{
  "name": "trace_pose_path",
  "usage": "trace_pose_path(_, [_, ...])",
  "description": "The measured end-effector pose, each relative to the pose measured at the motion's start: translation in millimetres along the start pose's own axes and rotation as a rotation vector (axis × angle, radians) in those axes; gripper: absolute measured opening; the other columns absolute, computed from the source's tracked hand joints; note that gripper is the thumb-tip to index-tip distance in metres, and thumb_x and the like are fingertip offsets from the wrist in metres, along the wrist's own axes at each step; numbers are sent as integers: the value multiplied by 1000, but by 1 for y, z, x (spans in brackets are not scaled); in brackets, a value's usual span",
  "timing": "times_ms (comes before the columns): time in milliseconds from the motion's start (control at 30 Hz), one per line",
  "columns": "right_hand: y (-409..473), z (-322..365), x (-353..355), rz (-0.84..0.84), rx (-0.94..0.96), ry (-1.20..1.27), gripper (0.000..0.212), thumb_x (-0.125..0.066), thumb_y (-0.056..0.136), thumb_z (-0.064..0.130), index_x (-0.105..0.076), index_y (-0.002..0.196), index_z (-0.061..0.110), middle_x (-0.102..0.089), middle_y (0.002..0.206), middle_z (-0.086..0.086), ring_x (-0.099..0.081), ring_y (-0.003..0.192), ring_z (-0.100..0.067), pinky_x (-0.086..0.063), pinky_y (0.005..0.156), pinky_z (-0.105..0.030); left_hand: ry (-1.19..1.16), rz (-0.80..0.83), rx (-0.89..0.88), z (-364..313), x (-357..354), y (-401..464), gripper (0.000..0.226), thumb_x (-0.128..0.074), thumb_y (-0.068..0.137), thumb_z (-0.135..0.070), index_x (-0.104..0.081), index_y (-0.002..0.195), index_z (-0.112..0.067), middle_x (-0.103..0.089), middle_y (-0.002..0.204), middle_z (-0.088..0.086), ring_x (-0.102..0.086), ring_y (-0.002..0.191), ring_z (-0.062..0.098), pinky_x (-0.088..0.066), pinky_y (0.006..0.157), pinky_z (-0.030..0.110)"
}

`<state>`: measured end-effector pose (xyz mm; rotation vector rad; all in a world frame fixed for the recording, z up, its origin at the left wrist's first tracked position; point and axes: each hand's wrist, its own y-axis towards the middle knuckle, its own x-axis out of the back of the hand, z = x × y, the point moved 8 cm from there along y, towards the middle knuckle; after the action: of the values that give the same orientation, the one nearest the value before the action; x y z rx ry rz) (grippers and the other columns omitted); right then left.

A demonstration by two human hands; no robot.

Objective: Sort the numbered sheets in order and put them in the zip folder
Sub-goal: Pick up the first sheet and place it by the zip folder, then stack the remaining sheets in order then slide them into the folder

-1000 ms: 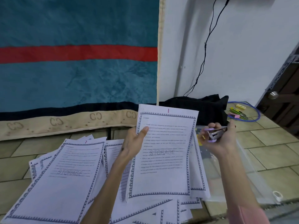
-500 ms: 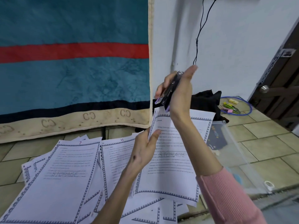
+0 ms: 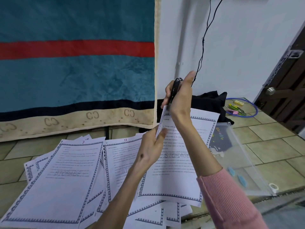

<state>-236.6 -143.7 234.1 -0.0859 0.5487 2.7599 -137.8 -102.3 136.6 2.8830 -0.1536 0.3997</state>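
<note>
— What is closest?
— Loose numbered sheets [image 3: 66, 176] spread on the tiled floor [image 3: 272, 139]; one says 7, one says 11.

— And the hands?
— The left hand [image 3: 151, 149] pinches the edge of a raised sheet [image 3: 178, 162]; the right hand [image 3: 179, 98] grips a stapler [image 3: 175, 90] at its top corner.

— The zip folder?
— The clear zip folder [image 3: 239, 156] lies flat to the right, just beside the sheets; a blue blanket [image 3: 74, 71] hangs behind.

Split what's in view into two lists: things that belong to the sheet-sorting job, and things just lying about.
Job:
- held sheet, pinched by left hand
- stapler-like tool in right hand
- sheet 7
- sheet 11
- zip folder

Lying about:
- black cloth
- blue cable loop
- hanging blanket
- black cord
</note>
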Motion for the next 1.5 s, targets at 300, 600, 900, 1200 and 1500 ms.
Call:
trace_pose_path(300, [-2,5,-5,-32,60,92,72,-22,79,70,-32,41,9,-29,37,-8,-33,33,-22,-30,46,-33,51,-31,32,3,-4,-2,40,-42,98,-30,-53,128,-5,-62,122,9,-56,116,20,-43,97,27])
trace_pose_path(600, [7,-33,-15,128,-217,63,74,-31,83,72,-39,41,12,-43,42,-8,-53,44,-25,-48,62,-39,-39,9,174,32,-7,0,25,-46,97,-26,-61,100,-6,-60,84,3,-57,77,14,-48,76,28])
trace_pose_path(900, [-1,-123,56,10,-313,-636,43,-24,98,49,-39,102,9,-51,88,-4,-50,86,-25,-37,78,-36,-197,-183,515,104,108,-3,20,-54,94,-27,-64,99,-11,-70,92,9,-67,84,25,-53,81,38])
trace_pose_path(1200, [-97,-229,10,515,-104,-1390,58,-22,92,51,-59,97,6,-57,95,-9,-58,88,-31,-45,74,-43,-196,-140,677,146,163,-1,27,-53,94,-26,-58,114,-8,-66,100,12,-64,84,24,-52,71,34])
trace_pose_path(1500, [-47,-135,77,276,-276,-246,55,-65,84,3,-43,120,37,-64,109,-2,-62,102,-20,-55,80,-38,-401,-40,565,98,74,65,31,-59,91,-26,-59,117,-9,-64,116,11,-63,103,27,-54,84,40])
